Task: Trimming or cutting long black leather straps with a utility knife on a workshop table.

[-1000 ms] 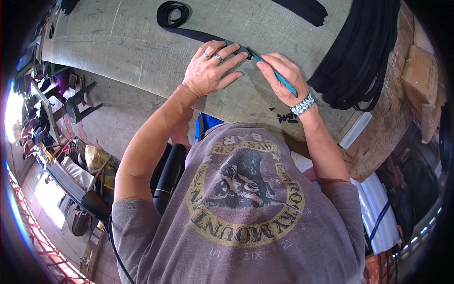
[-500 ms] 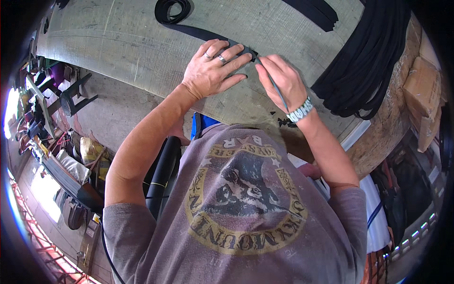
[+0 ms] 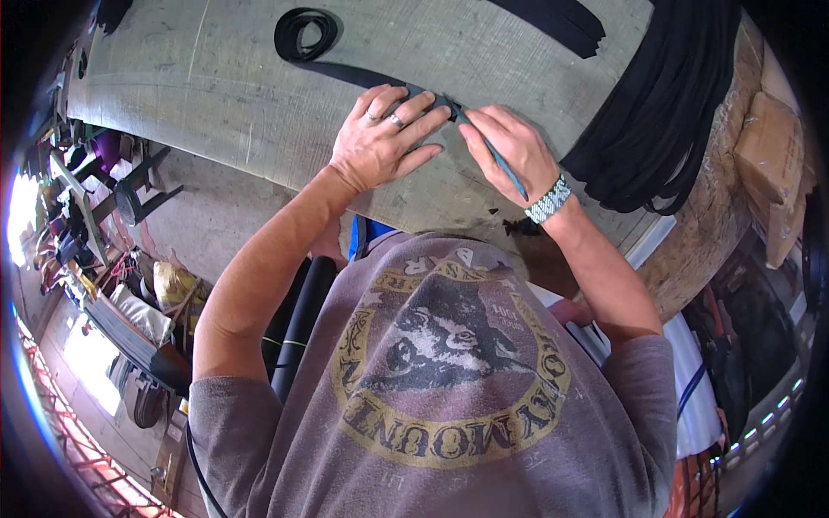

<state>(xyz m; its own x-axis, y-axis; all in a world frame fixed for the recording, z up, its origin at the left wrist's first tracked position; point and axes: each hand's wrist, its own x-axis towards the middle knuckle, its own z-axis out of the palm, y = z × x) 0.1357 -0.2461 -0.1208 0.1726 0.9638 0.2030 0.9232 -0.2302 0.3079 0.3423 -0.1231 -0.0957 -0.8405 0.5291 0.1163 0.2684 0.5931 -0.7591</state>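
Observation:
A long black strap (image 3: 350,74) runs across the table from its coiled end (image 3: 284,36) to my hands. My left hand (image 3: 384,138), with two rings on it, lies over the strap near its cut end, fingers stretched out and somewhat apart, pressing it to the tabletop. In my right hand (image 3: 515,151) a slim teal tool (image 3: 503,162) is gripped like a pen. Its tip meets the strap's end just beyond my left fingertips. Whether it is a knife or a marker I cannot tell.
The worn greenish table (image 3: 233,112) curves across the top. A thick bundle of black straps (image 3: 652,121) lies at right, with flat strips (image 3: 561,24) at the far side. Small black scraps (image 3: 521,227) are near the front edge. A cardboard box (image 3: 771,151) stands far right.
The whole view has shifted slightly. My right hand and the teal tool have moved a little relative to the strap's end. A dark bit at my left thumb tip no longer shows.

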